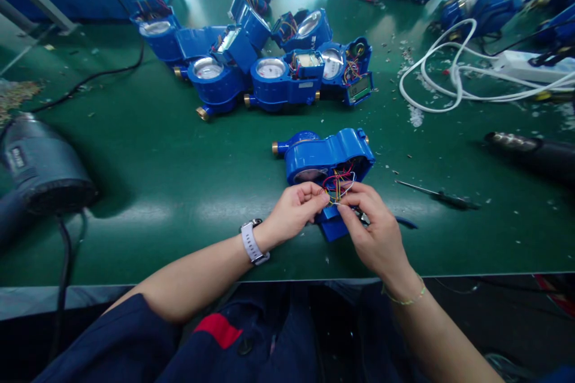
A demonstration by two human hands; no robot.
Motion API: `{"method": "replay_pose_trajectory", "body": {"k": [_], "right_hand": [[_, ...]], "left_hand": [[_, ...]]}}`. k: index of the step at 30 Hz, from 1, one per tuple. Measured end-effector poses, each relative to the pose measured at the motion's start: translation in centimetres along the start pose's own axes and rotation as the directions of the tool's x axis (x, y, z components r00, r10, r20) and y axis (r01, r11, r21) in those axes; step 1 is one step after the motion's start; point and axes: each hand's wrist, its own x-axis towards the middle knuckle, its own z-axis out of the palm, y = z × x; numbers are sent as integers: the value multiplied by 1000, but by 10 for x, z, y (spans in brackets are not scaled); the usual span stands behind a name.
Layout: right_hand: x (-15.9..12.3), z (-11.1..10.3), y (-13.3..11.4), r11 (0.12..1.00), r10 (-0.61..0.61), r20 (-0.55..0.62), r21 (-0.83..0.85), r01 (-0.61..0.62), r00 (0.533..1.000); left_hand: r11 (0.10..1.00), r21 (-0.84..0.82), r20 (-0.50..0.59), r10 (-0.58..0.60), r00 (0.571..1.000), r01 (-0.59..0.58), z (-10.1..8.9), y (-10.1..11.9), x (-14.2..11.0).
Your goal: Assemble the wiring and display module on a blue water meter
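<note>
A water meter [326,155] is lying near the bench's [157,191] front edge; more meters [269,72] are sitting behind it, a screwdriver [435,194] lying to its right, cables [453,81] lying toward the back right corner.

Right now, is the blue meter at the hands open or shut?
Open: the blue meter shows loose coloured wires spilling from its front, pinched by the left hand and right hand.

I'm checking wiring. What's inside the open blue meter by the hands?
Inside the blue meter, coloured wires spill out, pinched by left hand and right hand. Deeper parts are hidden.
</note>
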Motion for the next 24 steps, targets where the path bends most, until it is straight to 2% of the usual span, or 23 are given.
{"method": "replay_pose_trajectory", "body": {"k": [5, 14, 24], "right_hand": [[-1, -1, 0, 1000, 16, -9, -2, -16, 1000], [1, 4, -4, 1000, 4, -51, -16, -5, 999], [1, 3, -1, 999, -3, -47, -40, 2, 999]], "left_hand": [[1000, 7, -21, -2, 1000, 2, 2, -2, -1], [998, 62, 18, 31, 999, -32, 0, 0, -1], [1000, 7, 18, 3, 1000, -3, 2, -6, 1]]}}
